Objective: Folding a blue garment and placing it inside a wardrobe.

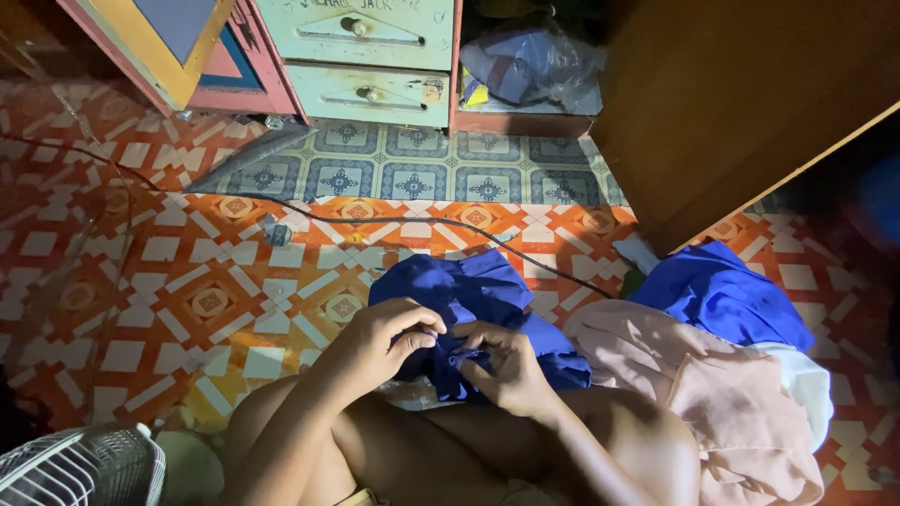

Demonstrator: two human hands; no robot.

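Note:
A dark blue garment lies bunched on the patterned floor in front of my crossed legs. My left hand pinches a fold of its near edge. Close beside it, my right hand grips the same edge, fingers curled into the cloth. The two hands almost touch over the fabric.
A pile of clothes sits to my right: a bright blue piece, a pink one, a white one. A black cable crosses the floor. Pale green drawers and a wooden panel stand ahead. A fan grille is at bottom left.

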